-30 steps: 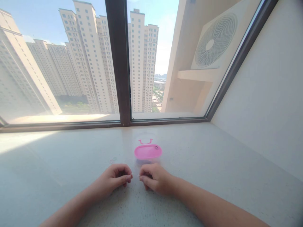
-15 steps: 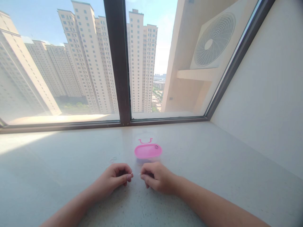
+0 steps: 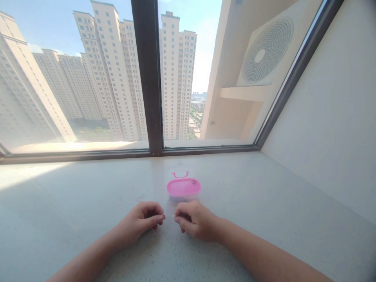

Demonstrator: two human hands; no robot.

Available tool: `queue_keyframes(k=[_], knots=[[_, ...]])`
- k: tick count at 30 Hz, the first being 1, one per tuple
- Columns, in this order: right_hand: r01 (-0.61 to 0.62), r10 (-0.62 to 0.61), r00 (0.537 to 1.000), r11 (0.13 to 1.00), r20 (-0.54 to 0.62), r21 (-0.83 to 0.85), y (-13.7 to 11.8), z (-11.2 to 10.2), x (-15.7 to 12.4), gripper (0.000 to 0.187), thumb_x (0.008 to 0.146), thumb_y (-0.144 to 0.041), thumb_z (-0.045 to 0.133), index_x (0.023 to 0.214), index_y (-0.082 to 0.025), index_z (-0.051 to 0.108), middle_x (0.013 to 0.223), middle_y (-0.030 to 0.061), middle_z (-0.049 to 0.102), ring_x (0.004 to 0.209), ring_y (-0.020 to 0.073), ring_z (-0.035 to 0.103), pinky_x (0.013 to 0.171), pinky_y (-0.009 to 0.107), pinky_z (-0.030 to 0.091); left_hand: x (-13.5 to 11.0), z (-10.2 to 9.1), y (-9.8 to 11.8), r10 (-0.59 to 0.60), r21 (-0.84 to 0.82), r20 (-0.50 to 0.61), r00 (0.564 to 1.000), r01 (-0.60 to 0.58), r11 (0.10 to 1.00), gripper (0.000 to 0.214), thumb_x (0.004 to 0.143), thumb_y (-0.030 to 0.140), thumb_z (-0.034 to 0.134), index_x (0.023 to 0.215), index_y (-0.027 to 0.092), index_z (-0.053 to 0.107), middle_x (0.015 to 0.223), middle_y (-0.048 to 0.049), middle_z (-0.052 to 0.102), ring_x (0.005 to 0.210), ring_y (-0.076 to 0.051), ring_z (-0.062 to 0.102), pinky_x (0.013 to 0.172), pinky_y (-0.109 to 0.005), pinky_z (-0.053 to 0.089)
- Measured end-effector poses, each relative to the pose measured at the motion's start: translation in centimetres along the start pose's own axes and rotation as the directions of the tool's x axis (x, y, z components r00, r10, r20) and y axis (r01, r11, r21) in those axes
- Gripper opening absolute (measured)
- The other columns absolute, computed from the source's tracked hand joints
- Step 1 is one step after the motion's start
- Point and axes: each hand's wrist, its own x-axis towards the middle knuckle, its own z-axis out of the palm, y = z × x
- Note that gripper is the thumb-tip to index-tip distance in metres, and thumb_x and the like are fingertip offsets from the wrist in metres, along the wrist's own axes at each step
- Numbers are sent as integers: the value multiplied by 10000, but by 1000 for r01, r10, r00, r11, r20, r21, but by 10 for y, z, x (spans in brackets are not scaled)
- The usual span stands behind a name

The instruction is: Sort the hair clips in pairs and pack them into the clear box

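My left hand [image 3: 141,221] and my right hand [image 3: 195,221] rest on a pale stone sill [image 3: 88,235], fingers curled, thumb and forefinger tips pinched and almost meeting in the middle. Whatever sits between the fingertips is too small to name. Just beyond my right hand stands a small pink oval box [image 3: 183,188] with a tiny ring on its top. A pink U-shaped handle [image 3: 180,174] lies behind it. A small clear loop [image 3: 140,197] lies on the sill beyond my left hand.
A large window with a dark frame post [image 3: 147,78] runs along the back of the sill, with tall apartment blocks outside. A pale wall [image 3: 337,129] closes the right side. An outdoor fan unit [image 3: 264,51] shows through the glass.
Both hands stay in nearly the same pinched pose. The view shifts slightly.
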Motion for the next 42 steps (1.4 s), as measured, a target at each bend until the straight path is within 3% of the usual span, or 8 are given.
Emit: queue_keyframes(k=[42], knots=[[-3,3,1000,999,-7,32,2,1,0,62,832,-152,516,812,-153,575,589,13,636,505,95,556,516,170,403,0,0,1,11,-11,10,1000,-11,1000,206,807,343,643,786,138,648,700,1,613,638,-137,530,615,-245,404]])
